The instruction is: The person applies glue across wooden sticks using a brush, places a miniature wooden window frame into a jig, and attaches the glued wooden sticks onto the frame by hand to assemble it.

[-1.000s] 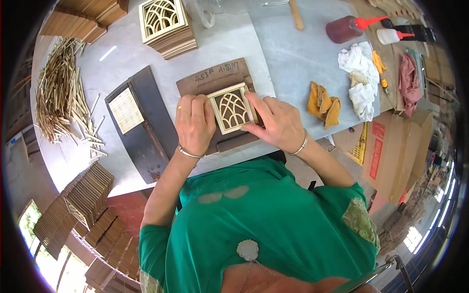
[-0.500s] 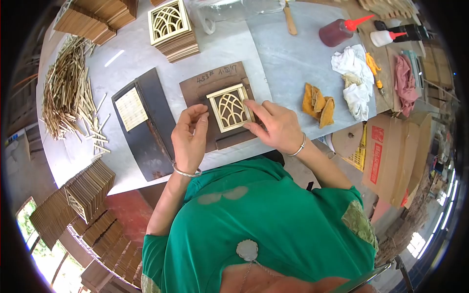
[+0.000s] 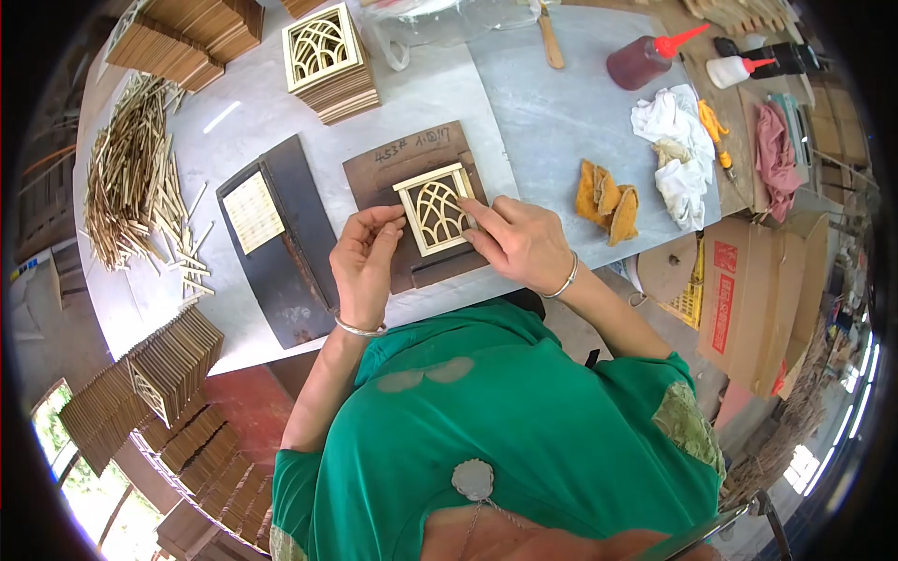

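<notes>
A small pale wooden lattice panel (image 3: 436, 213) with curved slats inside a rectangular frame lies on a dark brown board (image 3: 369, 175) with handwriting at its top. My right hand (image 3: 528, 245) holds the panel's right side, index finger and thumb at that edge. At the left side, my left hand (image 3: 363, 266) has its fingers curled and thumb close to the index finger, the tips by the frame's edge. Whether anything small sits in that pinch is hidden. Left of the board, a dark plate (image 3: 304, 201) carries a sheet of thin pale strips (image 3: 251, 212).
A stack of lattice panels (image 3: 332, 56) stands behind the board. Loose wooden sticks (image 3: 136, 178) are heaped at left. To the right lie a brown cloth (image 3: 608, 201), white rags (image 3: 681, 140), a red-tipped bottle (image 3: 641, 63) and a wooden-handled tool (image 3: 550, 42). A cardboard box (image 3: 748, 299) is beside the table.
My left fingertips have come in to the panel's left edge, thumb and index drawing closer. My right fingers have shifted slightly left over the panel's right side.
</notes>
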Demonstrator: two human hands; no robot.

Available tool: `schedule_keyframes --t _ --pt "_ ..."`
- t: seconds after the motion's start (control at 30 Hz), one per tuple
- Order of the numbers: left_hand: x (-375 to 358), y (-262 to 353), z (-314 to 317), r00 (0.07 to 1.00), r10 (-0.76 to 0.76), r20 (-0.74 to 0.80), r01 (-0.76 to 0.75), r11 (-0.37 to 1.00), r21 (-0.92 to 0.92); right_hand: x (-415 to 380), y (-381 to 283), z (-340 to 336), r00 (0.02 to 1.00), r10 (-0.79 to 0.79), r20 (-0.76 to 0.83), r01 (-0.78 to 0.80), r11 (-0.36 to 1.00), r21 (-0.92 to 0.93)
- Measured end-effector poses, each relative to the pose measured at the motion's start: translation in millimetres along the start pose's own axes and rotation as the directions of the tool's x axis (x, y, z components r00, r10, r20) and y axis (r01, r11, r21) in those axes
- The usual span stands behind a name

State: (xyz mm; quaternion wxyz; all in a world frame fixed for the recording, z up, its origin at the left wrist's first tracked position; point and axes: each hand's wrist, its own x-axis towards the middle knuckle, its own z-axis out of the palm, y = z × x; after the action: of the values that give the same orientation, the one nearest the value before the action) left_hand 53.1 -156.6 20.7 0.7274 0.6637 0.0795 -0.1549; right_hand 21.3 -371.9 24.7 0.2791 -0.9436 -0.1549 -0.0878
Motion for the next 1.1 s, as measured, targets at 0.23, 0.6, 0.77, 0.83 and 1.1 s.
schedule_keyframes --t 0.23,0.6,0.77,0.83,1.1 --pt "-5.2 -5.5 0.8 0.988 0.153 0.021 -0.151 0.928 0.341 -1.0 -2.5 7.3 0.995 -0.097 -0.024 0.094 0.989 -0.112" --pt "-7.5 -0.6 -3.4 0.885 0.412 0.216 -0.458 0.689 0.563 4.8 -12.0 0.5 0.991 -0.135 0.021 0.137 0.984 -0.110" --pt "-6.8 1.7 -33.1 0.885 0.425 0.192 -0.459 0.720 0.520 31.1 -23.5 -3.2 0.995 -0.093 0.027 0.095 0.991 -0.094" --pt "-8.5 5.1 -59.5 0.847 0.511 0.149 -0.489 0.637 0.596 50.4 -34.7 9.5 0.996 -0.090 -0.001 0.089 0.994 -0.055" --pt "12.4 11.0 -189.3 0.676 0.726 0.125 -0.391 0.210 0.896 142.9 -85.4 91.2 0.977 -0.191 0.094 0.189 0.982 0.032"
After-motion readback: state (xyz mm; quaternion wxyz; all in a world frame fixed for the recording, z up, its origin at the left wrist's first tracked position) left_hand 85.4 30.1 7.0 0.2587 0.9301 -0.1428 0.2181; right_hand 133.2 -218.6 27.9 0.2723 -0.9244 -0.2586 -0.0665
